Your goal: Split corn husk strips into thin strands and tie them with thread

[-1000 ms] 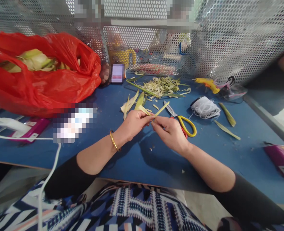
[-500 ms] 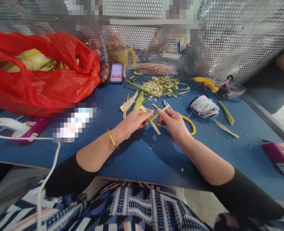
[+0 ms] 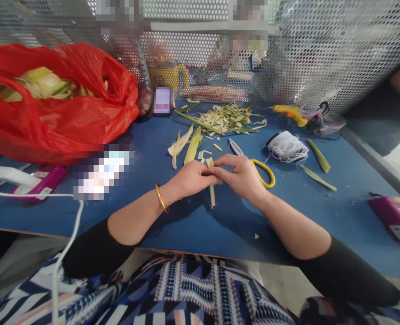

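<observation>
Above the table, my left hand [image 3: 195,178] and my right hand [image 3: 242,175] meet fingertip to fingertip, both pinching a narrow corn husk strip [image 3: 212,195]. One end of the strip hangs below my fingers and a short end shows above them; its middle is hidden. Yellow-handled scissors [image 3: 263,174] lie just beyond and partly behind my right hand, blades toward the far left. Past my left hand lie a greenish husk leaf [image 3: 193,145] and paler husk pieces [image 3: 180,145], with small cut scraps [image 3: 205,153] beside them.
A pile of husk shreds [image 3: 225,118] lies farther back. White thread [image 3: 288,146], husk pieces [image 3: 318,155] and a yellow glue gun [image 3: 290,115] are to the right. A red plastic bag [image 3: 95,122] of husks fills the left. Purple power strips [image 3: 394,219] sit at the sides. A perforated metal screen [image 3: 200,49] borders the back.
My hands have drawn together over the husk strips, which crossed between them before. One strip now hangs straight down. My right hand has shifted left, uncovering more of the scissors.
</observation>
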`<act>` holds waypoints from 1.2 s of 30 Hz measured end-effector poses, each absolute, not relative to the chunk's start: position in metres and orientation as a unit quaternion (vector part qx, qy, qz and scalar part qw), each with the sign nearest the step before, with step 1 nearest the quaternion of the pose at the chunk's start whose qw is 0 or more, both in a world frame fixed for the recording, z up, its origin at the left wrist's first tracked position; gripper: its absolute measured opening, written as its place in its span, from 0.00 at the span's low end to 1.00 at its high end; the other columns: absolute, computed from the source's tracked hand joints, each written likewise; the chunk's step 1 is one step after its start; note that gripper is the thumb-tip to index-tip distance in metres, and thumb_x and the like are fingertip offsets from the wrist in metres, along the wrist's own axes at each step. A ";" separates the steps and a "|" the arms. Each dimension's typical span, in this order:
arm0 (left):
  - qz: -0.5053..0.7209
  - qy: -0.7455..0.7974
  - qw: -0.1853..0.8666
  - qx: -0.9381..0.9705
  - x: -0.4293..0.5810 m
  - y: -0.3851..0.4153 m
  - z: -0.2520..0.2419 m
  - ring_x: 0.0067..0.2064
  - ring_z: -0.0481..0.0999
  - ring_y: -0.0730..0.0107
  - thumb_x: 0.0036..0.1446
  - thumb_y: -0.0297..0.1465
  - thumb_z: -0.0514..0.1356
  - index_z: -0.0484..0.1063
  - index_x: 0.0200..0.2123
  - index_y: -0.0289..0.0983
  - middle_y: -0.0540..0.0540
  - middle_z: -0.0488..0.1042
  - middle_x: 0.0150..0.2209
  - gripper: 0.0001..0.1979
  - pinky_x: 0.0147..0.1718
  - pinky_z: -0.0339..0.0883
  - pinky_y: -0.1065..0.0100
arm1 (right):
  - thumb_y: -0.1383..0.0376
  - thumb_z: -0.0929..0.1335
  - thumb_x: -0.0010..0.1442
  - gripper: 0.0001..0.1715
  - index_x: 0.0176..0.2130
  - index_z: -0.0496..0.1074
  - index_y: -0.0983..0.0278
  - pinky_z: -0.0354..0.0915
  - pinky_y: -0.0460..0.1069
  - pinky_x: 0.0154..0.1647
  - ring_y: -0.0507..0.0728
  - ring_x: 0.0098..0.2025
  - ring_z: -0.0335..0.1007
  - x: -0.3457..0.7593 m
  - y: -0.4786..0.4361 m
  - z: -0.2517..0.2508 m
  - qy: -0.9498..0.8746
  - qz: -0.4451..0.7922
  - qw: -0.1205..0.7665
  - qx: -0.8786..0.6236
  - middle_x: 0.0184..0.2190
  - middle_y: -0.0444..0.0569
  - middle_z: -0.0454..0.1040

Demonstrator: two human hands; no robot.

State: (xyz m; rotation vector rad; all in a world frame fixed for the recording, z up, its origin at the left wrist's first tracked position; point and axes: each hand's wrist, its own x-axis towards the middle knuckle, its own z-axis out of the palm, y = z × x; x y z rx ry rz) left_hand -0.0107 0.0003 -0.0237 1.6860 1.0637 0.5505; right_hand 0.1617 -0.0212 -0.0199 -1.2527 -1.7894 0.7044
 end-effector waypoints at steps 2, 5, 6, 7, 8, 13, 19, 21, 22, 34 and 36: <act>0.202 0.450 0.484 0.723 -0.010 0.000 -0.025 0.25 0.59 0.74 0.52 0.37 0.67 0.77 0.19 0.36 0.54 0.61 0.17 0.14 0.27 0.52 0.69 | 0.59 0.73 0.59 0.11 0.27 0.79 0.61 0.65 0.51 0.37 0.55 0.32 0.73 0.160 -0.023 -0.020 -0.707 0.286 0.405 -0.505 0.28 0.46 0.79; 0.183 0.453 0.471 0.735 -0.009 -0.001 -0.026 0.24 0.53 0.76 0.52 0.42 0.67 0.71 0.15 0.36 0.55 0.54 0.16 0.21 0.25 0.45 0.68 | 0.63 0.73 0.57 0.10 0.25 0.76 0.61 0.65 0.51 0.38 0.55 0.31 0.71 0.158 -0.024 -0.019 -0.706 0.268 0.416 -0.507 0.26 0.45 0.78; 0.188 0.453 0.472 0.732 -0.009 -0.001 -0.026 0.24 0.52 0.76 0.52 0.44 0.67 0.70 0.15 0.36 0.55 0.53 0.16 0.22 0.25 0.45 0.68 | 0.63 0.72 0.57 0.11 0.24 0.75 0.60 0.65 0.51 0.38 0.55 0.30 0.70 0.158 -0.025 -0.019 -0.704 0.255 0.424 -0.510 0.25 0.45 0.77; 0.196 0.453 0.473 0.730 -0.008 -0.001 -0.025 0.24 0.52 0.76 0.52 0.45 0.67 0.68 0.15 0.37 0.55 0.52 0.17 0.23 0.25 0.44 0.67 | 0.64 0.72 0.57 0.11 0.23 0.73 0.60 0.64 0.51 0.38 0.54 0.30 0.69 0.157 -0.025 -0.019 -0.699 0.241 0.434 -0.515 0.24 0.44 0.76; 0.204 0.452 0.473 0.728 -0.008 -0.002 -0.024 0.24 0.51 0.76 0.52 0.46 0.67 0.67 0.15 0.37 0.55 0.52 0.17 0.24 0.25 0.44 0.67 | 0.64 0.71 0.57 0.12 0.22 0.71 0.60 0.64 0.51 0.36 0.54 0.29 0.68 0.156 -0.026 -0.019 -0.690 0.229 0.446 -0.522 0.23 0.44 0.75; 0.194 0.426 0.441 0.766 -0.010 -0.004 -0.020 0.23 0.50 0.76 0.56 0.44 0.64 0.61 0.14 0.37 0.55 0.51 0.17 0.26 0.24 0.40 0.65 | 0.64 0.69 0.56 0.13 0.22 0.65 0.59 0.61 0.51 0.33 0.55 0.28 0.65 0.153 -0.028 -0.022 -0.673 0.188 0.469 -0.540 0.22 0.45 0.71; 0.172 0.388 0.473 0.772 -0.012 -0.002 -0.021 0.23 0.52 0.76 0.55 0.43 0.64 0.64 0.15 0.37 0.54 0.53 0.17 0.24 0.24 0.43 0.67 | 0.63 0.68 0.57 0.15 0.22 0.62 0.58 0.60 0.52 0.33 0.56 0.28 0.65 0.152 -0.028 -0.029 -0.682 0.154 0.462 -0.545 0.22 0.45 0.69; 0.166 0.381 0.496 0.763 -0.012 -0.001 -0.021 0.23 0.51 0.76 0.55 0.44 0.65 0.67 0.15 0.37 0.55 0.53 0.17 0.23 0.24 0.44 0.67 | 0.63 0.68 0.58 0.16 0.22 0.62 0.58 0.60 0.51 0.33 0.56 0.28 0.65 0.151 -0.028 -0.030 -0.686 0.151 0.460 -0.542 0.21 0.45 0.69; 0.162 0.378 0.504 0.759 -0.013 -0.001 -0.021 0.23 0.51 0.76 0.54 0.44 0.65 0.69 0.15 0.37 0.55 0.53 0.17 0.22 0.24 0.44 0.67 | 0.63 0.68 0.58 0.16 0.22 0.62 0.58 0.60 0.51 0.33 0.56 0.28 0.65 0.151 -0.029 -0.031 -0.689 0.152 0.458 -0.541 0.21 0.45 0.69; 0.289 0.388 0.698 0.528 -0.012 0.002 -0.018 0.21 0.57 0.77 0.59 0.51 0.63 0.82 0.29 0.36 0.51 0.64 0.20 0.23 0.21 0.50 0.68 | 0.53 0.71 0.59 0.16 0.42 0.77 0.60 0.69 0.57 0.53 0.60 0.47 0.77 0.177 -0.002 -0.030 -0.544 0.282 0.566 -0.551 0.41 0.50 0.82; 0.308 0.383 0.721 0.489 -0.011 0.003 -0.018 0.21 0.60 0.78 0.57 0.48 0.67 0.79 0.27 0.36 0.49 0.68 0.21 0.20 0.21 0.52 0.70 | 0.52 0.73 0.55 0.18 0.41 0.78 0.61 0.71 0.57 0.51 0.60 0.43 0.78 0.176 -0.002 -0.031 -0.521 0.382 0.535 -0.545 0.36 0.49 0.82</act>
